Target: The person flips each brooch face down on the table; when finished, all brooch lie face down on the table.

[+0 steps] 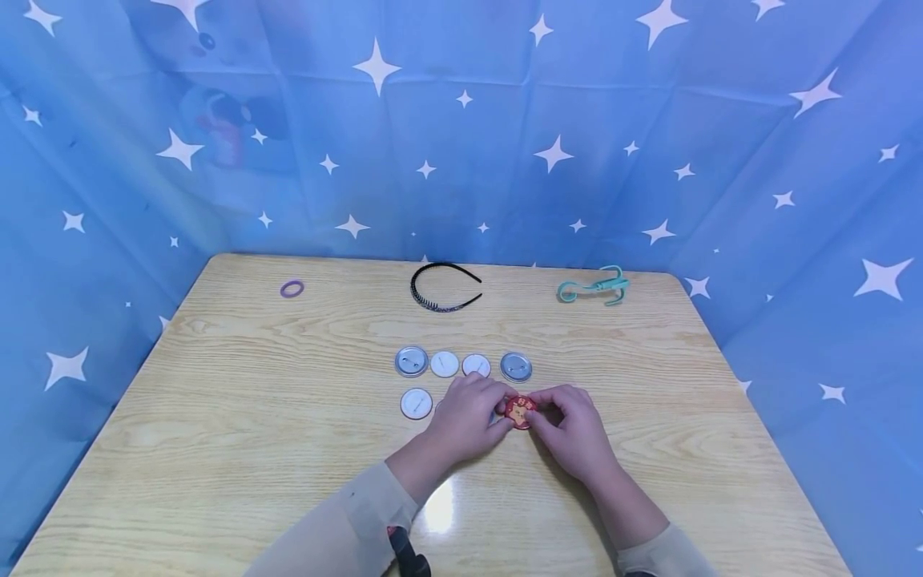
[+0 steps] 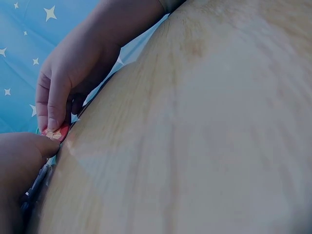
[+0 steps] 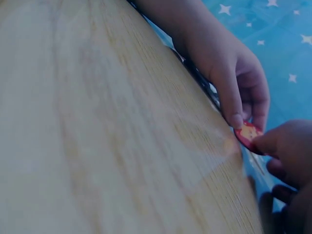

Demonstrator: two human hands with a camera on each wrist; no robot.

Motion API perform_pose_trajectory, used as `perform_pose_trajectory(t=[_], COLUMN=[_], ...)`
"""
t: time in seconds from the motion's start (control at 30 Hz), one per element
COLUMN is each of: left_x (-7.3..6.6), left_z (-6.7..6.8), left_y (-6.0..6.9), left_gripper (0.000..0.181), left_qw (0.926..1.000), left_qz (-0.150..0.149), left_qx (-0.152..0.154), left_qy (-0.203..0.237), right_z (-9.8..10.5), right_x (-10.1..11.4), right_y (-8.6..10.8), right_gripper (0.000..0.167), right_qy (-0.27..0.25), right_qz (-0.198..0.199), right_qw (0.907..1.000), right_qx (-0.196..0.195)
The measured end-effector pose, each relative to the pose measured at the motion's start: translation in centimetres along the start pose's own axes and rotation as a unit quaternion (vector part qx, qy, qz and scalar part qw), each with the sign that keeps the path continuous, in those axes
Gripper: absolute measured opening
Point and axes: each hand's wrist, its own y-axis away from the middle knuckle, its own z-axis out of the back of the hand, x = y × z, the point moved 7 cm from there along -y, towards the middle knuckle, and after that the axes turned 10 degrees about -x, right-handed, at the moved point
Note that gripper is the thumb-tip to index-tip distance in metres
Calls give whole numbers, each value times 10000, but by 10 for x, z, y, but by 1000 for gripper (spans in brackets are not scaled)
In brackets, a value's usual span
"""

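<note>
A round red pin badge (image 1: 520, 412) with a gold design is held between both hands, its printed face up. My left hand (image 1: 469, 417) pinches its left edge with thumb and fingers. The right hand (image 1: 574, 433) pinches the opposite edge, its thumb over the printed face. Both wrist views show the red badge (image 2: 57, 132) between the fingertips of the two hands. Beyond them, a silver-backed badge (image 1: 516, 367) and a white-backed badge (image 1: 417, 403) lie pin side up, among several others. Part of another badge is hidden by the left hand.
Along the back of the wooden table (image 1: 288, 449) lie a purple ring (image 1: 292, 294), a black toothed headband (image 1: 430, 305) and a teal, hooked object (image 1: 610, 284). A blue star-patterned curtain (image 1: 461, 184) stands behind the table and at its sides.
</note>
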Motion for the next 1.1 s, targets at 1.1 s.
perform_pose_trajectory(t=[1.1], left_x=[-3], left_z=[5], left_y=[-1], left_gripper=[8], left_qw=[9981], left_qz=[-101], left_qx=[-406], left_qy=[451], right_z=[-2], right_x=[-2], right_y=[1], right_gripper=[13], right_qy=[-508], right_qz=[-572], right_qw=[9968], right_qx=[212])
